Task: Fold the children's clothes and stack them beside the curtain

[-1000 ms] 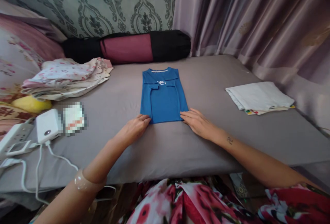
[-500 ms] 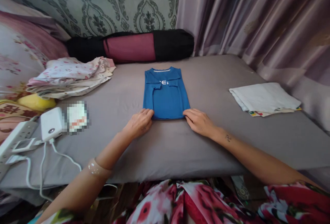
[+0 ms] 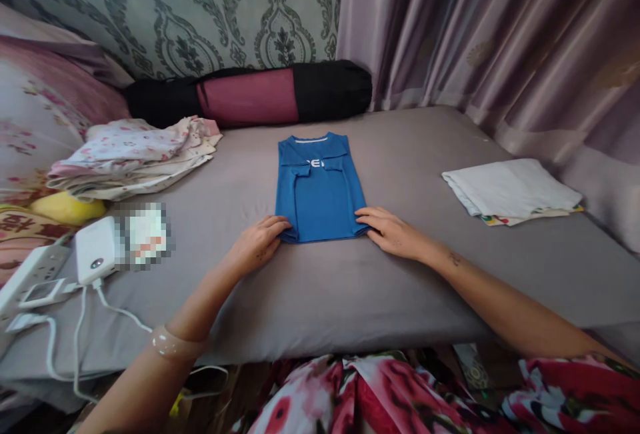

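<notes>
A blue shirt [image 3: 320, 187], folded into a narrow strip with both sleeves tucked in, lies in the middle of the grey bed [image 3: 350, 287]. My left hand [image 3: 257, 244] pinches its near left corner, fingers curled round the hem. At the near right corner, my right hand [image 3: 393, 232] grips the hem the same way. The bottom edge is lifted a little off the sheet.
A folded white cloth [image 3: 510, 187] lies at the right. At the left sit a pile of floral clothes [image 3: 135, 154], a white charger [image 3: 95, 257] with cables and a power strip [image 3: 30, 274]. A black and maroon bolster [image 3: 250, 94] runs along the wall. Curtains hang at the right.
Both hands went from lying flat beside the shirt's bottom corners to gripping them. The hem now curls up slightly off the bed.
</notes>
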`<state>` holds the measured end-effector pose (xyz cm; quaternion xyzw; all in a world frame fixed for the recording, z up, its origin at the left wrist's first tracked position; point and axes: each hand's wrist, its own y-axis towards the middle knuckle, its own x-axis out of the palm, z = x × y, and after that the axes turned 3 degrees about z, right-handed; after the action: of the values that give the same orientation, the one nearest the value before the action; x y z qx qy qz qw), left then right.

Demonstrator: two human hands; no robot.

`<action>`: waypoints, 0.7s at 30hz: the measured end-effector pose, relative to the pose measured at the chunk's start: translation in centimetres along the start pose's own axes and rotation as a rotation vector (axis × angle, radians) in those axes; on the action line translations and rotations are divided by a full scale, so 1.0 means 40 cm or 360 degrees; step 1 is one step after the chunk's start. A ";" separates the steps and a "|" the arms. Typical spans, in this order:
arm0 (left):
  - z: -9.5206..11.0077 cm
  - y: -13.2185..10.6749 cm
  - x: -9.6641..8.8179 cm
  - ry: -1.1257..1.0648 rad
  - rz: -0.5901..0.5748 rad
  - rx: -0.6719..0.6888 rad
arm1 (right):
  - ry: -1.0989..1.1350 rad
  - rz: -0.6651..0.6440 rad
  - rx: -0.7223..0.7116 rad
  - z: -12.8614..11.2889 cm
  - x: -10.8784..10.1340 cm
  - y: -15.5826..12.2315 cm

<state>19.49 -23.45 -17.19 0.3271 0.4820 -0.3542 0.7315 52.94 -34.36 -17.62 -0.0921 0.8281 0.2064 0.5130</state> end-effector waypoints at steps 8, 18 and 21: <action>0.004 0.027 -0.019 -0.0199 0.0142 -0.0540 | 0.0106 0.0057 0.0218 0.006 -0.015 0.028; -0.003 0.096 0.008 -0.0254 0.0399 -0.1013 | 0.0047 0.0244 0.0756 0.017 0.007 0.075; 0.006 0.109 0.011 -0.0123 0.0367 -0.1094 | -0.0084 0.0256 0.0819 0.020 0.016 0.088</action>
<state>23.36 -21.41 -16.92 0.1006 0.5049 -0.0988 0.8516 52.01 -30.81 -17.64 0.1127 0.8442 0.0314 0.5230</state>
